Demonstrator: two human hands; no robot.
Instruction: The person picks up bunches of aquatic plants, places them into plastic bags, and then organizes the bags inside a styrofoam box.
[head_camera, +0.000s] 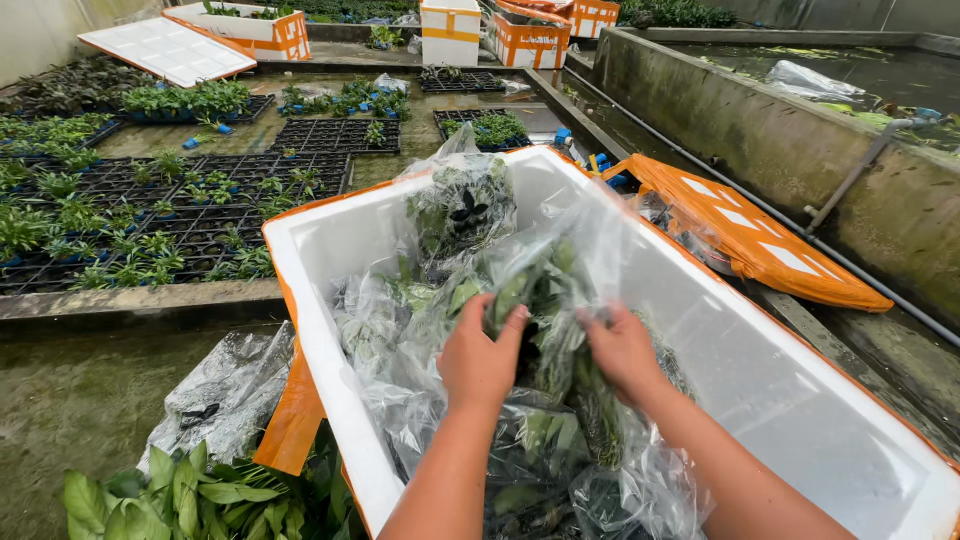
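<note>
A white foam box (300, 250) with orange outer sides stands in front of me, filled with clear plastic bags of green plants. My left hand (480, 355) and my right hand (622, 348) both grip one clear bag of leafy plants (550, 290) in the middle of the box, pressing it between other bags. Another upright bag of plants (462, 205) leans against the box's far side. More bagged plants (560, 480) lie under my forearms.
An orange-and-white box lid (760, 235) lies right of the box beside a concrete tank wall (760, 120). Black seedling trays (150, 220) with small plants fill the left. Loose leafy plants (190, 495) and a bag (225, 390) lie at lower left. More foam boxes (450, 30) stand far back.
</note>
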